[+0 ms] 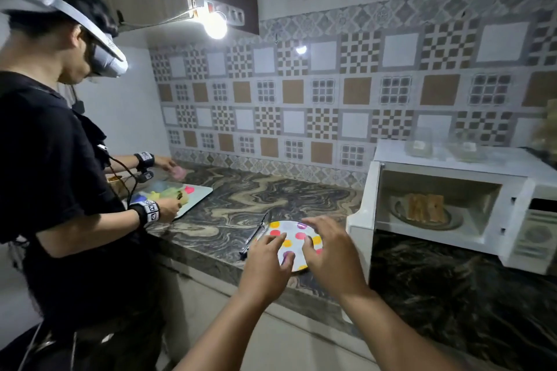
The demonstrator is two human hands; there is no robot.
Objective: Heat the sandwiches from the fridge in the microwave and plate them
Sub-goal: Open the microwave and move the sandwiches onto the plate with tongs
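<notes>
Head view: two bare hands reach out over a round plate with colored dots (291, 238) that sits on the marbled desk (241, 190), near its front edge. The left hand (268, 259) is over the left side of the plate, with its fingers (287, 259) spread and a little bent, holding nothing. The right hand (327, 247) is over the right side, fingers (307, 245) also spread and loose, tips touching or just above the plate; I cannot tell which. A pair of metal tongs (254, 235) lies just left of the plate. To the right, a white microwave (452, 199) stands on the desk with its door (360, 220) swung open. Inside it, the sandwiches (425, 208) sit on a grey plate (452, 223). Some clear containers (419, 141) stand on top of the microwave. On the left, another person in a black shirt (45, 175), wearing a headset (105, 51) and wrist bands, works at a tray (196, 196) with colorful things on it. A bright bulb (215, 25) shines above, in front of the patterned tile wall (331, 93)
</notes>
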